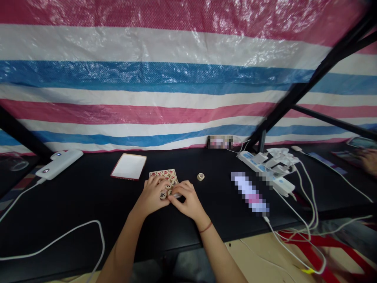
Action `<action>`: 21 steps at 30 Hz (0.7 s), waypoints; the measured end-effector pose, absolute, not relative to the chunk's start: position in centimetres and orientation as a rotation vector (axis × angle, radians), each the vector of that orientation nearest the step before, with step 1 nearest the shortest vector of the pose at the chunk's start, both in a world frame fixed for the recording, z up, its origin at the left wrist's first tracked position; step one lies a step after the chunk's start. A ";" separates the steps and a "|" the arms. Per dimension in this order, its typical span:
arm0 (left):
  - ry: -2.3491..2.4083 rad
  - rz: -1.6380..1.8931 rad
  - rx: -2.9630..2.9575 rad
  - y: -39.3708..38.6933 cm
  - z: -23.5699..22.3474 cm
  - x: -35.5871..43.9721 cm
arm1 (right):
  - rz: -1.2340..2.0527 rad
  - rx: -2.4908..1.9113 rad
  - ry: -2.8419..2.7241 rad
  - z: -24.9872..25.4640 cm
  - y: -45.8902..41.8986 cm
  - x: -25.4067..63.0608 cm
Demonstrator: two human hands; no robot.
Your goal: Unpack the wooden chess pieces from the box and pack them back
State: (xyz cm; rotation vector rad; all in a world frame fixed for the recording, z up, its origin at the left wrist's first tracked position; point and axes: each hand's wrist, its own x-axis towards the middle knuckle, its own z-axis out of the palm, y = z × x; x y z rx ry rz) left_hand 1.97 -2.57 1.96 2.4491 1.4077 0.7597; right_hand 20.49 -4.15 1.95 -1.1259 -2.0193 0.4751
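A small shallow box (176, 175) packed with round Chinese chess pieces (165, 173) lies on the black table before me. Red characters mark the far pieces, black ones the nearer pieces. My left hand (153, 194) is curled around the box's near left side, its fingers lying over some pieces. At the near right corner, my right hand (187, 199) is bent around the box's edge, thumb and fingertips close to the black-marked pieces. The hands partly cover the box. One loose chess piece (200, 177) sits to its right, apart from both hands.
A white-lined box lid (129, 166) rests left of the box. A white power bank (59, 164) with a cable is far left. Rightward are a blurred phone (249, 193), a power strip (282, 184) and loose cables. Another person's hand (369, 160) shows at the right edge.
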 end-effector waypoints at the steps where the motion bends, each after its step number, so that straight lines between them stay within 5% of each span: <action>1: 1.402 0.770 2.455 -2.6 2.0 2.0 | 0.488 -1.110 -2.016 2.0 -4.2 20.6; 10: 1.408 0.851 2.554 -3.3 3.1 3.2 | -0.097 -1.437 -1.684 1.2 -0.7 24.8; 21: 1.440 0.897 2.625 -3.1 2.2 3.6 | 0.075 -1.609 -1.839 -1.4 0.1 27.4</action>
